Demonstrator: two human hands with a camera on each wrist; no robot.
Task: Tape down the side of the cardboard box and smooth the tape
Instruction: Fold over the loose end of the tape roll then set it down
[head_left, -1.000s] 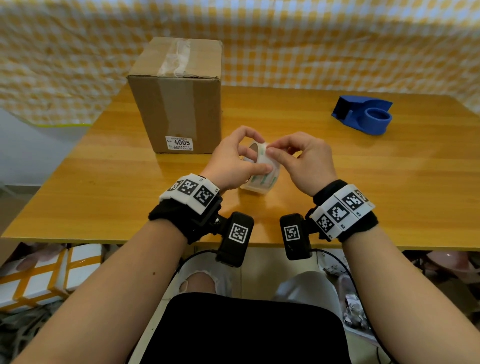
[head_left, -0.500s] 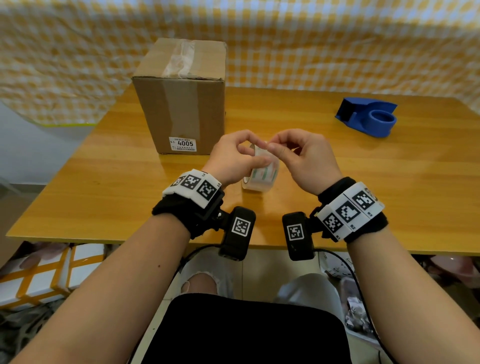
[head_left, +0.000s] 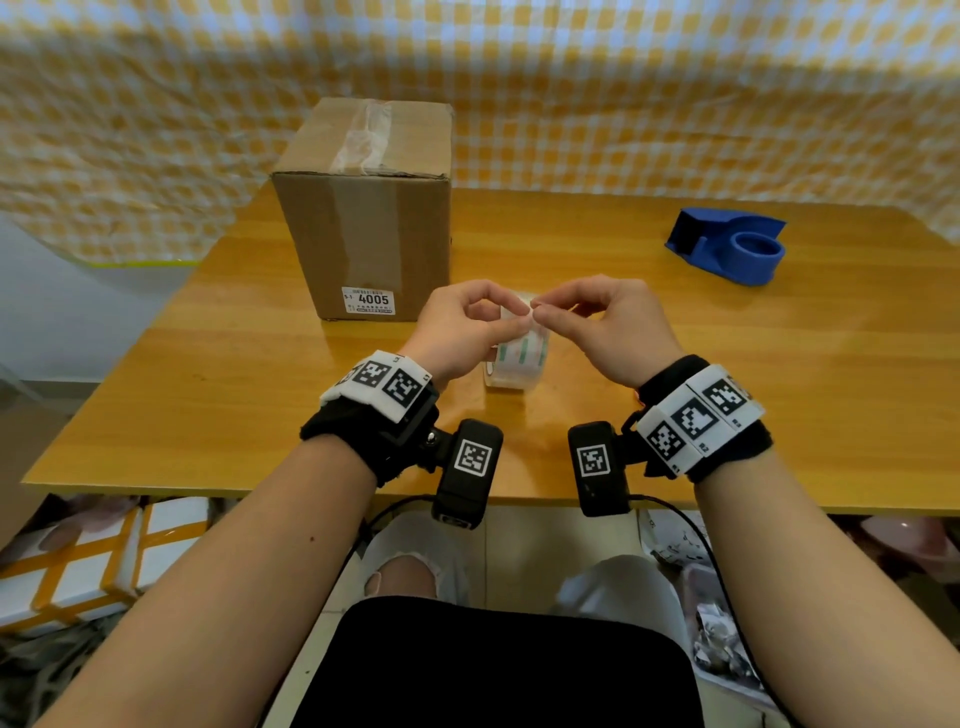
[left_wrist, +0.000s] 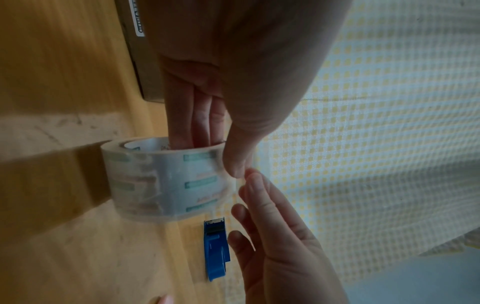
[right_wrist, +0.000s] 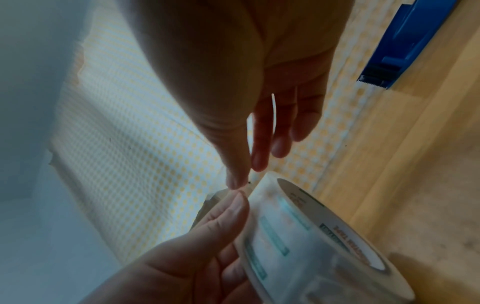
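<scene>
At table centre, just above the wooden table (head_left: 208, 395), the left hand (head_left: 457, 332) holds a roll of clear tape (head_left: 519, 358): fingers (left_wrist: 192, 115) go through the core, thumb lies on the outer wrap, per left wrist view. Roll is upright on edge; whether it touches the table cannot be told. Right hand (head_left: 608, 332) sits just beside the roll, thumb and forefinger closed in a pinch at the roll's top edge, tip-to-tip w/ the left thumb; remaining fingers are loosely extended. Right wrist view shows a thin clear strip between thumb and forefinger, approx. at the tape's free end; the blur leaves the exact grip unclear. Cardboard box (head_left: 363, 218) stands upright at far left of the hands, apart from them, w/ clear tape along the top seam and down the near face, plus a white label reading 4005 at the lower front. Blue tape dispenser (head_left: 727, 249) lies far right, well apart from the hands.
</scene>
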